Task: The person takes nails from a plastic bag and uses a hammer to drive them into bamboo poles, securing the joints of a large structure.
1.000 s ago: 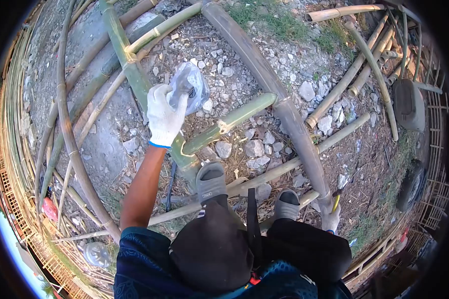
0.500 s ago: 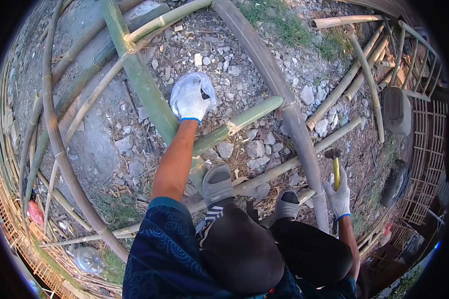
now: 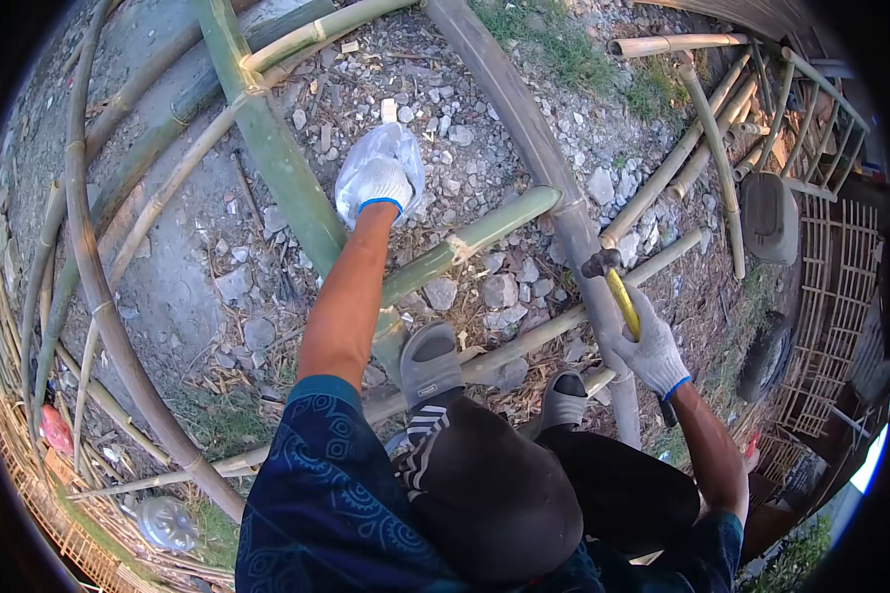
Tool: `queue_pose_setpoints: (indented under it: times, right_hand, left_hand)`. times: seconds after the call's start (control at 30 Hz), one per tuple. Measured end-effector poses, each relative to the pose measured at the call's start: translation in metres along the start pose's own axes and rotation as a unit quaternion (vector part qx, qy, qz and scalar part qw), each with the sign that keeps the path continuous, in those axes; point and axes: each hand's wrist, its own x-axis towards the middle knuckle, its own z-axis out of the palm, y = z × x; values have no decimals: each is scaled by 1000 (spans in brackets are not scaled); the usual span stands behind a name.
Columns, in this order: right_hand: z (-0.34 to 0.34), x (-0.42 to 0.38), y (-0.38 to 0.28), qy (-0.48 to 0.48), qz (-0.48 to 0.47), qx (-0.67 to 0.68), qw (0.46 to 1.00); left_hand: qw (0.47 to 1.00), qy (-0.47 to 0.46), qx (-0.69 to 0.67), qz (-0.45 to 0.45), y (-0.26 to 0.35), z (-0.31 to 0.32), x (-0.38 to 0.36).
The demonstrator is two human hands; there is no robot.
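Note:
My left hand (image 3: pixel 383 186), in a white knit glove with a blue cuff, grips a clear plastic bag (image 3: pixel 356 168) low over the gravel. The bag's film partly hides the fingers, and I cannot make out its contents. Beside this hand runs a thick green bamboo pole (image 3: pixel 292 178). Gloved likewise, my right hand (image 3: pixel 655 346) is closed around the yellow handle of a hammer (image 3: pixel 623 301). The hammer's dark head is up, in front of a grey-brown bamboo pole (image 3: pixel 534 128). A shorter green bamboo piece (image 3: pixel 480 240) lies between the two poles.
Gravel and stones (image 3: pixel 499 292) cover the ground around my sandalled feet (image 3: pixel 432 361). More bamboo poles (image 3: pixel 94 237) cross at the left. A grey plastic container (image 3: pixel 769 219), a tire (image 3: pixel 764 356) and a bamboo lattice (image 3: pixel 836 306) stand at the right.
My right hand has brought the hammer up and to the left, over the grey-brown pole. My left hand has shifted slightly upward, deeper against the plastic bag.

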Motion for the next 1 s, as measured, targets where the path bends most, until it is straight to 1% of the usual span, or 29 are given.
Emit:
queue_pose_setpoints:
  times: [0.07,0.1,0.17,0.2,0.23,0.3,0.33,0.37,0.47,0.5,0.57,0.6,0.63,0.7,0.73,0.8,0.83,0.87,0.9,0.93,0.97,1.0]
  right_hand:
    - [3,0,-2,-15,11,-17,1000]
    - [6,0,6,-10,-7,-11,1000]
    - [8,-5,6,-12,0,-12,1000]
    - [8,-7,8,-14,4,-13,1000]
    - [11,-8,14,-1,-4,-7,1000]
    - [17,-10,27,20,-18,7,1000]
    - [18,-12,29,16,-11,10,1000]
    - [15,-13,30,11,-4,12,1000]
    - [14,-12,40,8,17,18,1000]
    - [14,-11,45,9,25,21,999]
    - [14,-6,52,9,8,27,1000]
    - [13,-2,55,9,-1,29,1000]
    - [15,3,59,16,-17,32,999]
    - [20,16,68,27,-48,34,998]
    - [15,20,55,17,-43,53,998]
    - [10,25,27,-1,-30,89,996]
    - [14,33,25,10,-49,125,991]
    - [22,41,28,23,-66,161,984]
    - [28,48,29,37,-82,196,977]
    - [34,53,22,46,-77,230,969]
    - [40,59,19,55,-68,254,963]
    - [48,62,19,66,-58,281,956]
  left_hand:
    - [997,39,57,17,-7,11,3]
    - [999,10,43,1,-11,8,3]
    - [999,-18,40,12,-20,-8,-1]
    - [999,-33,38,18,-20,-20,-6]
    - [998,-61,-2,-2,-15,-43,-17]
    - [995,-37,-92,24,-26,-44,-23]
    - [990,-27,-136,36,-31,-43,-26]
    - [986,26,-150,73,-32,-40,-31]
    - [974,81,-201,70,-23,-72,-47]
    - [957,-2,-289,15,-21,-85,-51]
    - [899,-62,-432,-39,-22,-94,-56]
    - [859,-91,-499,-66,-21,-98,-59]
    - [843,-110,-522,-66,-19,-108,-64]
    - [812,-109,-569,-73,-11,-123,-77]
    - [795,-107,-592,-75,-8,-127,-83]
    - [786,-85,-610,-61,-3,-128,-92]
    - [780,-79,-619,-52,4,-127,-95]
    - [785,-73,-614,-33,15,-124,-99]
    - [790,-67,-609,-15,30,-121,-105]
    - [794,-60,-604,3,48,-120,-109]
    - [810,-73,-582,8,67,-121,-110]
    - [804,-62,-591,33,85,-108,-107]
